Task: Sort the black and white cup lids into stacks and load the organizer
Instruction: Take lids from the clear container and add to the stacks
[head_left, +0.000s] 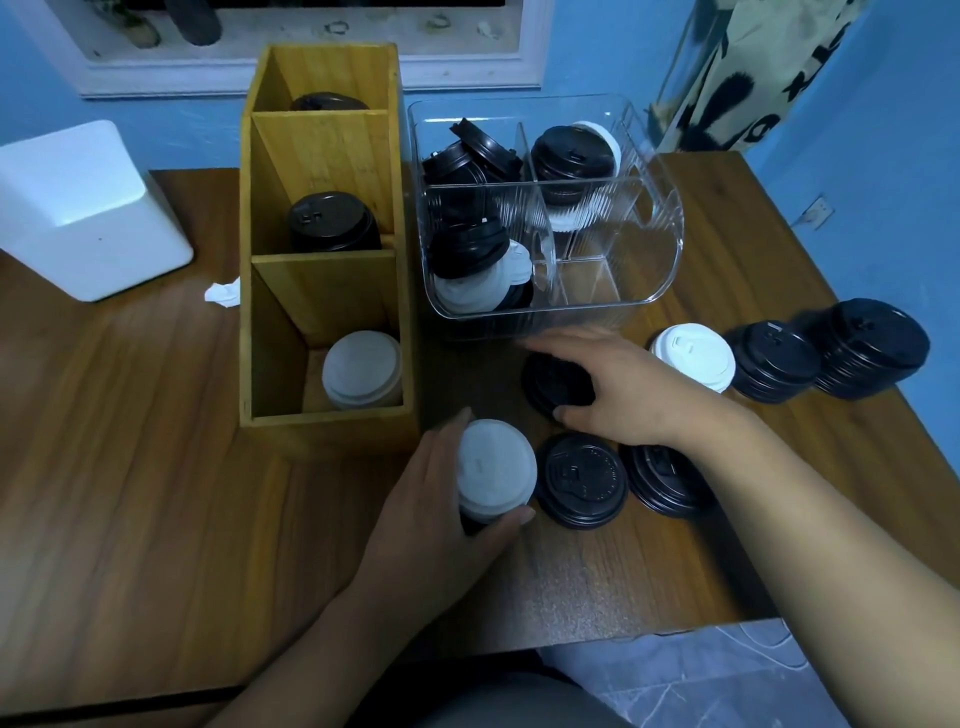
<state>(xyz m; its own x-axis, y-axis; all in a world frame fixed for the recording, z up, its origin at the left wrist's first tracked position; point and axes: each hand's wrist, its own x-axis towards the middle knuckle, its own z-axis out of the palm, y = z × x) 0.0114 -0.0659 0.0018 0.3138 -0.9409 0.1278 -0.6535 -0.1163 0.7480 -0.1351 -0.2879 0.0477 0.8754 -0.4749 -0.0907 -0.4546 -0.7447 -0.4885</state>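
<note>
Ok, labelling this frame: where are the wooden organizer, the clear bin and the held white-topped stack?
wooden organizer (332, 431): head view, front wall.
clear bin (597, 307): head view, front wall.
held white-topped stack (496, 467): head view, top lid.

Left hand, right hand bare (grey garment).

The left hand grips a white-topped lid stack from its left side, with the thumb curled round the near side and the fingertips round the far side. Its bare forearm comes up from the near edge. The right hand reaches in from the right, palm down, its fingers arched over a black lid and its thumb at the near rim.
</note>
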